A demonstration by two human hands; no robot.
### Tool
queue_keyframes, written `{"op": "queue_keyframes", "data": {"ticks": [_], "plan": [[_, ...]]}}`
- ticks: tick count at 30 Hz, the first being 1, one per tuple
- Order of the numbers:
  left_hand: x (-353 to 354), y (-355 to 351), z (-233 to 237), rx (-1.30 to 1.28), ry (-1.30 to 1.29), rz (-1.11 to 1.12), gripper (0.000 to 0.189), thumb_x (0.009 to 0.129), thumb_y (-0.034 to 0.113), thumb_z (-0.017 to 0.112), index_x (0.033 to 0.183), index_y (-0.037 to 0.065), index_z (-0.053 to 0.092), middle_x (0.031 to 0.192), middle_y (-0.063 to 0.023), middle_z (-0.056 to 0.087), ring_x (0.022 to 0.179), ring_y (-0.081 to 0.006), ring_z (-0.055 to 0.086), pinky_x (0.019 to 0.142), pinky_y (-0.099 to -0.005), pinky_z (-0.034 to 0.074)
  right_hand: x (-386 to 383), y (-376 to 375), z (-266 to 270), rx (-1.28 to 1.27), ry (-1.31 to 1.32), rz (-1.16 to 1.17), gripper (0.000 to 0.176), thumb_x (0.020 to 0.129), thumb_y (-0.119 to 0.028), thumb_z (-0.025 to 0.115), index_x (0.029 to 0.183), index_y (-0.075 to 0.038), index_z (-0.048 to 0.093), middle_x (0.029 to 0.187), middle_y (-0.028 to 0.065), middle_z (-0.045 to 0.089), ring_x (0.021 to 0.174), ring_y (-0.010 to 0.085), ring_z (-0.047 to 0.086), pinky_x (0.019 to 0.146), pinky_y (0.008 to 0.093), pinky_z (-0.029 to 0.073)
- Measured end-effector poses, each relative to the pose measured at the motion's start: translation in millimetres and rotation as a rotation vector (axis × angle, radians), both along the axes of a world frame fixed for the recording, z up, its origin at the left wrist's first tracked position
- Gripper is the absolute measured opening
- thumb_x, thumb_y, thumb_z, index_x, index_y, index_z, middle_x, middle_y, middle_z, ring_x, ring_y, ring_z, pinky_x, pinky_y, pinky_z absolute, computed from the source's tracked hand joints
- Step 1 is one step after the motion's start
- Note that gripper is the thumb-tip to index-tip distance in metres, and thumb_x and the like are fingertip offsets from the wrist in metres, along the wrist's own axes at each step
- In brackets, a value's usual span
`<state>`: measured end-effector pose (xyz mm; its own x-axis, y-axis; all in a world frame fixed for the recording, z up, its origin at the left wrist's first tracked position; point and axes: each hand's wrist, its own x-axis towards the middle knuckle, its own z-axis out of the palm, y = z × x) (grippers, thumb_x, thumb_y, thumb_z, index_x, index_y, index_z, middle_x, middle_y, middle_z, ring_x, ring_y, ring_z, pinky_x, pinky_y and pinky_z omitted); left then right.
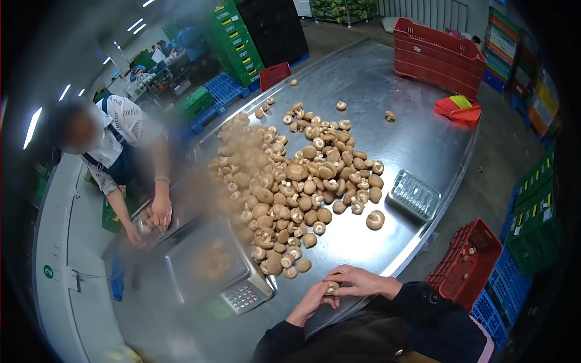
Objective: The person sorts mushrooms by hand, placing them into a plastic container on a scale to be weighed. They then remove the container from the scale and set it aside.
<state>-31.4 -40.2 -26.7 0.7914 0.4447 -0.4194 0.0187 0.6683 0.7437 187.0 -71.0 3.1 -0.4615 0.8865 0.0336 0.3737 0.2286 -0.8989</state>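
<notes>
Close to the table's near edge, my left hand (311, 302) and my right hand (361, 281) meet around one shiitake mushroom (332, 288). Fingers of both hands are closed on it, and its pale underside partly shows between them. Just beyond lies a large heap of brown-capped shiitake mushrooms (296, 173), some with stems up. A digital scale (242, 296) stands left of my hands, with blurred mushrooms on its pan. To the right of the heap sits a stack of clear plastic trays (415, 195).
A large red crate (437, 57) and an orange-red bag (457, 110) are at the metal table's (369, 72) far right. Another red crate (469, 263) holds a few mushrooms beside the table. Across on the left, a co-worker (124, 139) handles a tray of mushrooms. A smear blurs the left-centre.
</notes>
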Motion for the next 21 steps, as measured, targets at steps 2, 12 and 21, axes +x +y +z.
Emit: {"op": "queue_keyframes", "data": {"ticks": [2, 12, 21], "plan": [[3, -2, 1, 0.036, 0.039, 0.039, 0.039, 0.105, 0.035, 0.040, 0.109, 0.000, 0.056, 0.084, -0.0070, 0.062, 0.071, -0.0162, 0.064, 0.060, -0.0258, 0.053, -3, 2, -2, -0.003, 0.080, -0.024, 0.044, 0.086, -0.024, 0.072, 0.125, -0.006, 0.062, 0.122, 0.0113, 0.061, 0.112, 0.0280, 0.057, 0.097, 0.0373, 0.046], [27, 6, -68, 0.941, 0.591, 0.702, 0.037, 0.091, 0.017, 0.063, 0.120, -0.002, 0.051, 0.112, -0.0208, 0.058, 0.104, -0.0305, 0.059, 0.092, -0.0407, 0.047, 52, 9, 3, 0.119, -0.103, -0.605, 0.052, 0.076, -0.022, 0.080, 0.122, -0.008, 0.059, 0.117, 0.0121, 0.061, 0.109, 0.0290, 0.059, 0.095, 0.0381, 0.046], [16, 36, -49, 1.634, 1.160, 0.201, 0.066, 0.087, 0.034, 0.068, 0.141, 0.005, 0.042, 0.150, -0.0222, 0.028, 0.143, -0.0459, 0.016, 0.111, -0.0660, 0.010, 257, 7, -23, 0.013, -0.848, -0.855, 0.122, 0.054, -0.041, 0.090, 0.145, 0.007, 0.026, 0.148, 0.0275, 0.032, 0.140, 0.0429, 0.028, 0.118, 0.0463, 0.024]]}}
